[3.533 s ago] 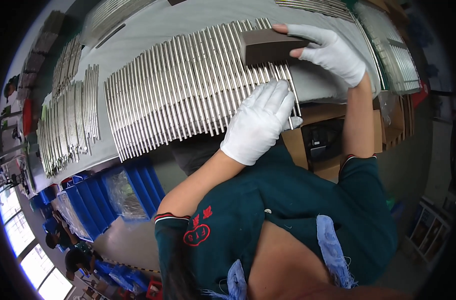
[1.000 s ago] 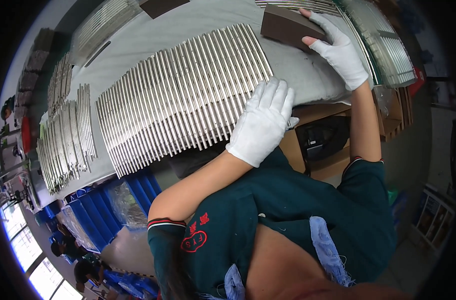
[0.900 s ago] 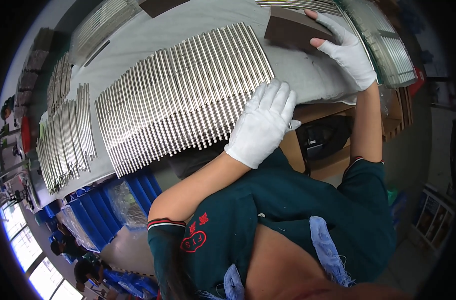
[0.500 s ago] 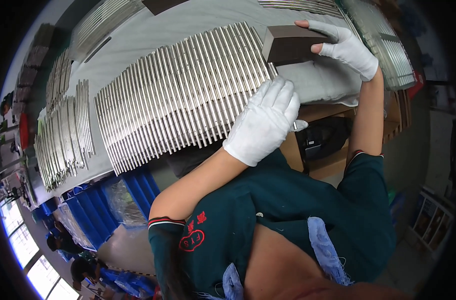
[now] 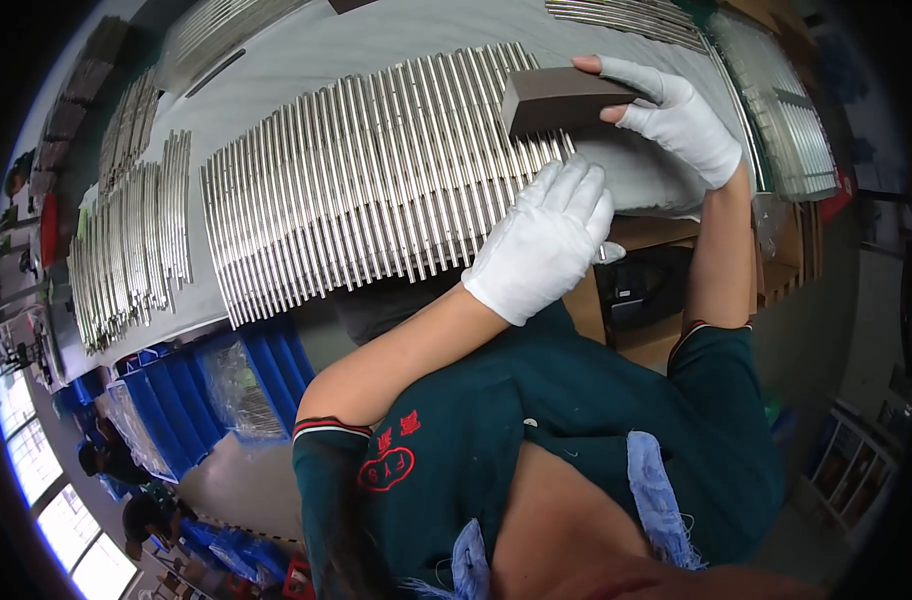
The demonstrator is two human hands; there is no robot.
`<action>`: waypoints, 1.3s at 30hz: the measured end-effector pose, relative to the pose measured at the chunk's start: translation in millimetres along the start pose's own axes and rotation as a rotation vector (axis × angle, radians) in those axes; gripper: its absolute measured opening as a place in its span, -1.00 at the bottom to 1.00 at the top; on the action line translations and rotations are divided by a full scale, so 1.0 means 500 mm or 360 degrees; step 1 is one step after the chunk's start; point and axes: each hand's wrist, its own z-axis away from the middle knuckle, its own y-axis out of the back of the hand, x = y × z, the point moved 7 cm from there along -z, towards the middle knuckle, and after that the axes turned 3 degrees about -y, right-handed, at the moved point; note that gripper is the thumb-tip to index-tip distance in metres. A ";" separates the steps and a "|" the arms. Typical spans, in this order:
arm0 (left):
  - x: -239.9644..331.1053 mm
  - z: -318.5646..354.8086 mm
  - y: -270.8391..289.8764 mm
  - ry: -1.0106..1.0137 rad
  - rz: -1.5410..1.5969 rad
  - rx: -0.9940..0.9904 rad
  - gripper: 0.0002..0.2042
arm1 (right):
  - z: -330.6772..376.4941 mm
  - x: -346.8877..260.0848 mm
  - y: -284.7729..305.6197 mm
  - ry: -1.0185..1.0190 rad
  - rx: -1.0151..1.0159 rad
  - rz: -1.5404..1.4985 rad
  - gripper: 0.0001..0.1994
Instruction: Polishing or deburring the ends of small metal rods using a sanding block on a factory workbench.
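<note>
A long row of shiny metal rods (image 5: 356, 190) lies side by side on the cloth-covered table. My left hand (image 5: 546, 240), in a white glove, lies across the near part of the row's right end. Its fingers are together over the rods, and the thumb sits against the outermost rod's end. My right hand (image 5: 676, 120), gloved with two bare fingertips showing, grips a dark brown rectangular block (image 5: 566, 98) at its right end. The block rests over the far part of the rightmost rods. What lies under my left palm is hidden.
Shorter bundles of rods (image 5: 141, 240) lie at the left. More rods (image 5: 631, 22) are at the far right, beside clear plastic trays (image 5: 791, 120). Blue bins (image 5: 191, 410) stand below the table's left edge, and a cardboard box (image 5: 666, 232) is below its right.
The block in my right hand has moved left, from beside the row to over its rightmost rods. My left hand stays on the row, and the whole view has shifted slightly.
</note>
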 end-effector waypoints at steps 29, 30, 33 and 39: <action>-0.014 0.022 0.002 0.0164 -0.0062 -0.0355 -0.31 | -0.125 0.120 -0.042 -0.0341 0.0176 -0.2164 -0.45; -0.019 0.028 0.010 0.0190 -0.0182 -0.0437 -0.27 | -0.142 0.098 -0.050 -0.0338 0.0174 -0.2168 -0.45; -0.029 0.052 0.016 0.0211 -0.0230 -0.0561 -0.17 | -0.183 0.059 -0.114 -0.0536 -0.0236 -0.2411 -0.53; -0.023 0.040 0.002 0.0091 -0.0081 -0.0685 -0.10 | -0.210 0.132 -0.111 -0.0808 -0.0431 -0.2615 -0.41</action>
